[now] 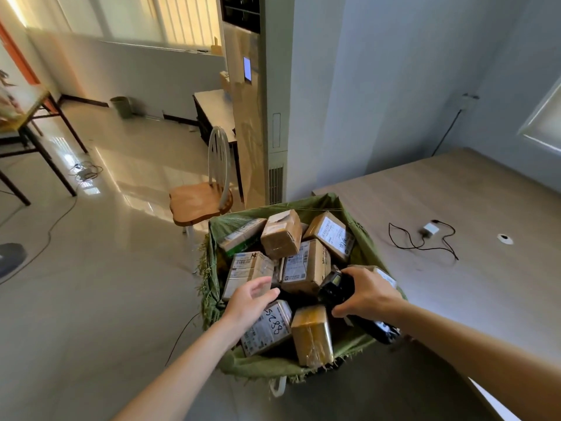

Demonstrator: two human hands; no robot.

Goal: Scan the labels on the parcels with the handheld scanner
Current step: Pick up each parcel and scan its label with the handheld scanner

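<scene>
Over the green sack (362, 238), just beside the table's (455, 189) near-left corner, taped cardboard parcels (303, 265) lie heaped, labels up. From the head camera, the right hand (368, 294) curls its fingers round the black handheld scanner (335, 287), held above the sack's right side. The left hand (253, 302) hovers with fingers relaxed and slightly spread over a labelled parcel (247, 273) at the left edge.
</scene>
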